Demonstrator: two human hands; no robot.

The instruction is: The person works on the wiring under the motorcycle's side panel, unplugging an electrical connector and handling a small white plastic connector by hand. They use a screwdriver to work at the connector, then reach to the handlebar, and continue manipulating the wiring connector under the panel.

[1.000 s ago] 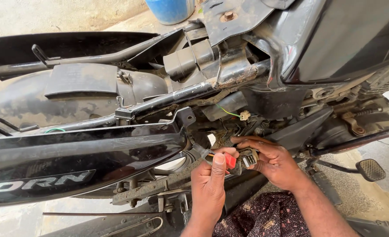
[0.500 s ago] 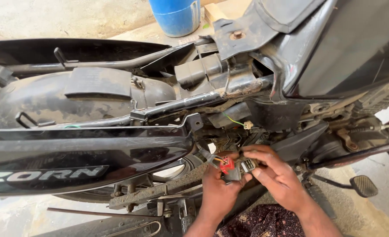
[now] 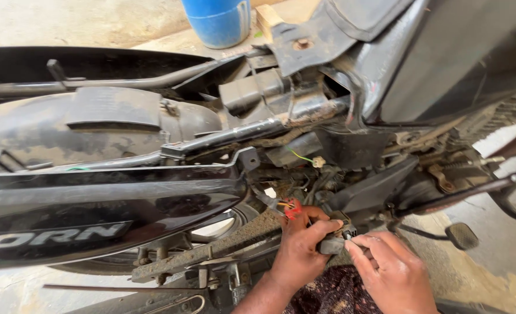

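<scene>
Left hand point(image 3: 297, 251) gripping grey connector point(image 3: 332, 245) (probably), right hand point(image 3: 389, 268) alongside

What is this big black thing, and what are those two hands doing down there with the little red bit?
The picture comes from a camera worn on a person's head, so you look down at that person's own two hands. The big black thing is a motorcycle seen from the side, with its covers partly off, so you can see the dusty frame and parts inside. Behind it on the ground stands a blue bucket. The left hand grips a small dark plug block low by the frame, and thin coloured wires with a red connector run just above its knuckles. The right hand touches the end of that same block with its fingertips. A black foot peg sticks out on the right.
</scene>
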